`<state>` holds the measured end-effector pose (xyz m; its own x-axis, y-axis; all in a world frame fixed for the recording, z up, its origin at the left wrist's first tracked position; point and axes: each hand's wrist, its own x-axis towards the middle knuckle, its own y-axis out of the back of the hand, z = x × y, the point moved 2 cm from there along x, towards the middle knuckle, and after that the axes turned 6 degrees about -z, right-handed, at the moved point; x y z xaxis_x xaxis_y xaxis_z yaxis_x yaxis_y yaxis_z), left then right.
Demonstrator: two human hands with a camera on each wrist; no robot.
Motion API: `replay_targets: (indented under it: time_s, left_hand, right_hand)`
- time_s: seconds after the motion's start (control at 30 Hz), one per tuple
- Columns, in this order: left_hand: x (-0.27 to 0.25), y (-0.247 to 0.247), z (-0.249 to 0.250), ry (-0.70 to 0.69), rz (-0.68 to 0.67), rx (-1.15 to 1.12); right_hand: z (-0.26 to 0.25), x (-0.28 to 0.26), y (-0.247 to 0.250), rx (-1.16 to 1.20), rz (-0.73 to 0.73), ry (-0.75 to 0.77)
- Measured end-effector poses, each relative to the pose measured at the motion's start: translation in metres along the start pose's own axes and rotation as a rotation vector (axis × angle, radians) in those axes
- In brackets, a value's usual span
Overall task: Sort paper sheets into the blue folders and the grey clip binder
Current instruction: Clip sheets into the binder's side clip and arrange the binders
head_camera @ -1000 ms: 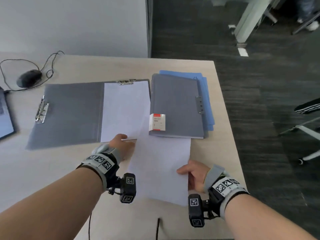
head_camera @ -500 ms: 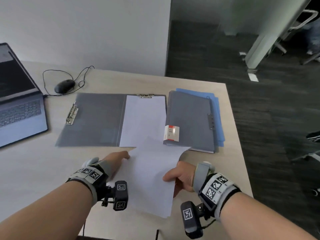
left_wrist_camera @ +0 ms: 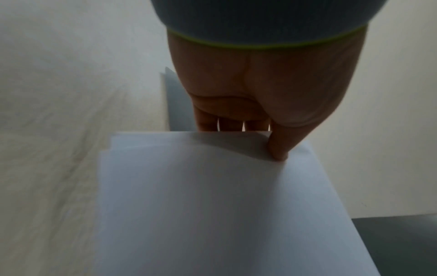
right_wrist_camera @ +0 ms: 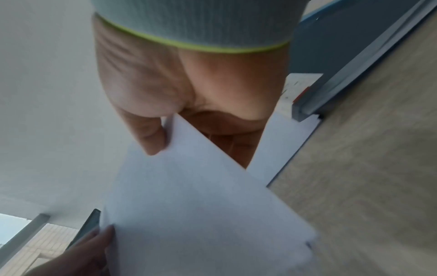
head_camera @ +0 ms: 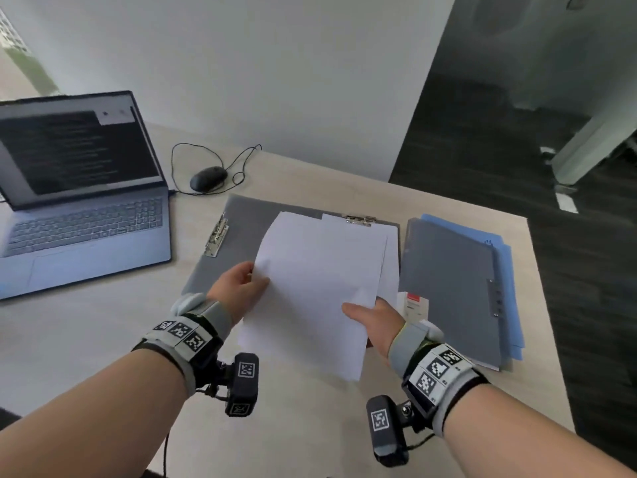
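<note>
- The left hand (head_camera: pixel 241 288) pinches the left edge of a white paper sheet (head_camera: pixel 310 288), thumb on top and fingers curled beneath; the left wrist view shows the thumb tip pressed on the sheet's upper face.
- The right hand (head_camera: pixel 375 317) grips the same sheet at its lower right edge, thumb on top, fingers underneath.
- The sheet is lifted off the desk (head_camera: pixel 86 332) and tilted, its far end hanging over the open grey clip binder (head_camera: pixel 241 215).
- The binder lies open at 12 o'clock from the hands, with a second white sheet (head_camera: pixel 391 263) under its top clip (head_camera: pixel 360 219) and a metal clip on the left flap.
- At 2 o'clock, just beside the binder, a closed grey folder (head_camera: pixel 448 288) rests on the blue folders (head_camera: pixel 506 270), whose edges stick out at the right; a small red-and-white label (head_camera: pixel 413 305) sits at its near left corner.
- At 10 o'clock stands an open laptop (head_camera: pixel 79 208), and a black wired mouse (head_camera: pixel 206 177) lies near 11 o'clock.
</note>
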<state>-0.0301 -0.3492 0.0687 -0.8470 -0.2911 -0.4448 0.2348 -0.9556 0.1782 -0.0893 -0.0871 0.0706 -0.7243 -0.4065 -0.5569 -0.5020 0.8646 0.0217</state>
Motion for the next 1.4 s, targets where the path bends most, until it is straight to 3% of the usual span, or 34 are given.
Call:
replay_targets:
  time_s: [0.17,0.33,0.53,0.63,0.77,1.07,1.2,1.4]
  left_hand:
    - [0.025,0.041,0.037,-0.223,0.111,-0.016]
    - [0.056,0.079,0.055,-0.33,0.117,0.061]
    - [0.091,0.096,0.037,-0.264,0.116,0.235]
    - [0.1,0.098,0.028,-0.294,0.08,0.251]
    - [0.115,0.095,0.007,-0.217,-0.022,0.299]
    - [0.139,0.094,-0.011,-0.199,-0.028,0.375]
    - [0.15,0.099,-0.013,-0.122,-0.076,0.423]
    - [0.167,0.117,-0.024,0.027,-0.1,0.539]
  right_hand:
    - [-0.038,0.031,-0.027,-0.155,0.113,0.083]
    - [-0.062,0.072,-0.045,-0.198,0.188,0.106]
    - [-0.069,0.101,-0.065,-0.246,0.261,-0.065]
    - [-0.065,0.111,-0.076,-0.216,0.237,-0.048]
    - [-0.049,0.124,-0.079,-0.23,0.283,-0.075]
    - [-0.053,0.143,-0.084,-0.123,0.346,-0.009]
    - [-0.049,0.161,-0.086,-0.007,0.323,0.028]
    - [-0.025,0.187,-0.098,0.041,0.24,-0.094]
